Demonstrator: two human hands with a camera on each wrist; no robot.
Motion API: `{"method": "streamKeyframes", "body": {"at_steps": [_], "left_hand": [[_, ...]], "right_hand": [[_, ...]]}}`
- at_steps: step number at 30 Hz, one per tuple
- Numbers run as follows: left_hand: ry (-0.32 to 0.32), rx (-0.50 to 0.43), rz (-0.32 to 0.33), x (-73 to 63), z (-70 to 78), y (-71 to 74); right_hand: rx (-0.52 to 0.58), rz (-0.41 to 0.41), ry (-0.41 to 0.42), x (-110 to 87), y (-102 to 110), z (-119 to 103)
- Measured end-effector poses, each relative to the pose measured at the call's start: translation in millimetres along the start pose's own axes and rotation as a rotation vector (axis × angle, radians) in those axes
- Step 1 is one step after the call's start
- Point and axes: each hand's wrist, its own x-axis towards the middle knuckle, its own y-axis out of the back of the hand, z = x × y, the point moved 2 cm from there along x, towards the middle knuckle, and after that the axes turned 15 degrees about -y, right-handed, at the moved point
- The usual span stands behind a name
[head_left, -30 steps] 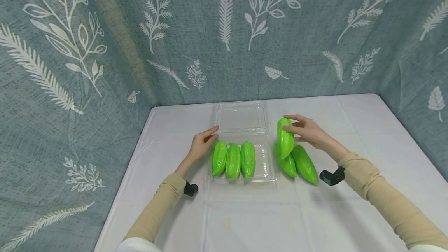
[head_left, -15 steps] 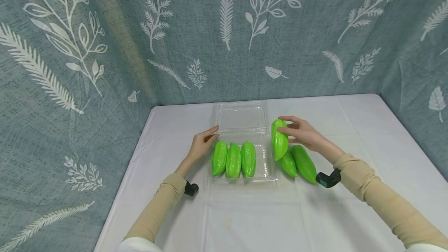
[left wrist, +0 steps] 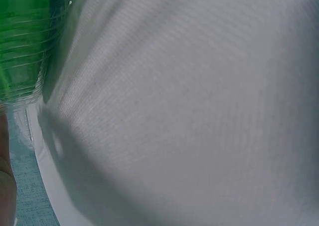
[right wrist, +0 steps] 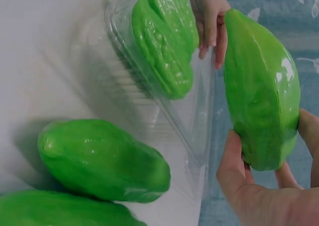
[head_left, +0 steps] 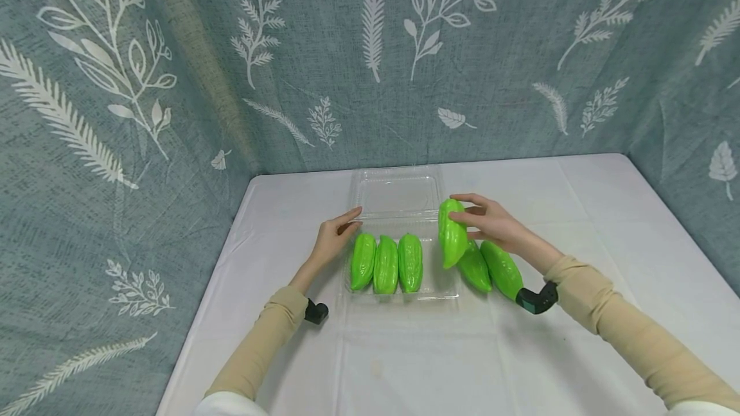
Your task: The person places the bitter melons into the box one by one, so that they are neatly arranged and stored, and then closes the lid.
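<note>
Well, held vegetable (right wrist: 261, 91) glossy green, ridged, tapered

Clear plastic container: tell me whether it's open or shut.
Open: its lid lies back beyond the base, leaving three green items uncovered.

Grips a ridged green fruit (right wrist: 261, 89) in the right hand (right wrist: 266, 198), near a clear plastic container (right wrist: 193, 123) with bumpy green fruit (right wrist: 164, 41); shows the left hand (right wrist: 213, 19) beyond, two loose green fruits (right wrist: 102, 161) on the desk (right wrist: 30, 61).
</note>
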Motion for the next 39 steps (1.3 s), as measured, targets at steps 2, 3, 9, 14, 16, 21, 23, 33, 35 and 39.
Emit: {"method": "streamKeyframes", "body": {"at_steps": [2,3,9,14,16,21,23,33,35,39], "left_hand": [[0.001,-0.002,0.0,-0.1,0.2,0.1],[0.002,0.0,0.0,0.0,0.4,0.2],[0.001,0.008,-0.001,0.2,0.7,0.1],[0.005,0.01,-0.001,0.1,0.0,-0.3],[0.006,0.013,-0.003,0.1,0.1,-0.3],[0.005,0.013,-0.005,0.3,1.3,-0.3],[0.005,0.016,-0.006,0.4,1.5,-0.4],[0.003,0.022,-0.002,0.6,1.2,-0.9],[0.002,0.021,-0.003,0.7,1.2,-0.8],[0.004,0.019,-0.004,0.9,0.6,-0.8]], "right_hand": [[0.011,-0.013,0.003,0.5,-2,0],[0.017,-0.018,0.003,0.8,-3,-1],[0.036,-0.025,-0.005,0.5,-8,-2],[0.033,-0.036,0.001,-0.5,-14,-3],[0.037,-0.041,0.003,-1.1,-15,-3],[0.051,-0.05,0.007,0.5,-19,-2],[0.051,-0.054,0.006,2.2,-20,-1],[0.02,-0.034,0.017,7.9,-29,3],[-0.012,-0.017,0.03,9.5,-31,5],[-0.073,0.025,0.062,13.4,-33,10]]}}
